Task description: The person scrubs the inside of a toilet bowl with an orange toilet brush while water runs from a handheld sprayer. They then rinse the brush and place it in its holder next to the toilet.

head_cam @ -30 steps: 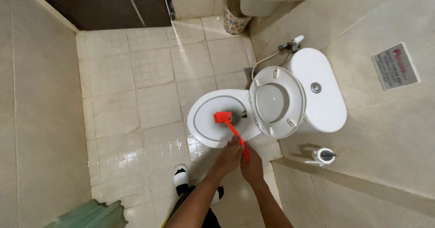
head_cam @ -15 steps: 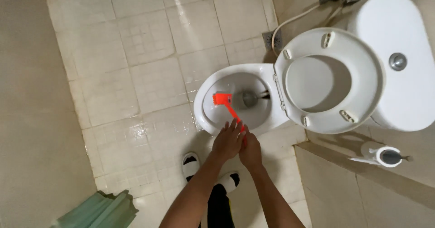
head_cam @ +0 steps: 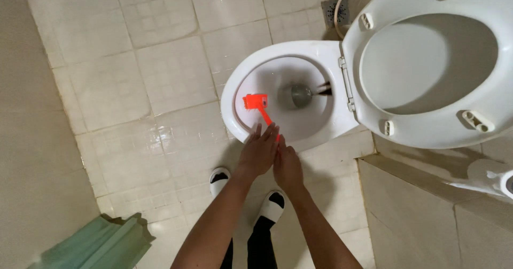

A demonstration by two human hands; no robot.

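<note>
Far left, floor corner: green ribbed plastic thing [head_cam: 93,245] lying on the tiles, low in the head view; I can't tell what it is.
Floor: pale square tiles [head_cam: 160,76], wet sheen just left of the bowl.
Feet: I see two white slippers [head_cam: 219,178] with dark uppers, planted right in front of the bowl.
Left hand: my left hand [head_cam: 258,152] has fingers stretched forward and close together, laid over the handle of the orange toilet brush [head_cam: 260,107]; it sits pressed beside the other hand. Grip underneath is hidden, so I can't tell how tight it is.
Right hand: my right hand [head_cam: 287,166] is just behind and touching the left, curled low on the same handle end; the closure itself isn't visible, can't tell.
Brush: orange head down inside the toilet bowl [head_cam: 235,82], against the left inner wall, handle slanting back to the hands over the near rim.
Bowl: white, water at the drain, dark streaks by the hinge side.
Progress: my read is scrubbing is mid-way; head works the left wall, the marks near the hinge look untouched, rim and far side likely left.
Right: toilet seat [head_cam: 427,135] raised, standing open.
Far right: white fitting [head_cam: 489,175] on the tiled ledge.
</note>
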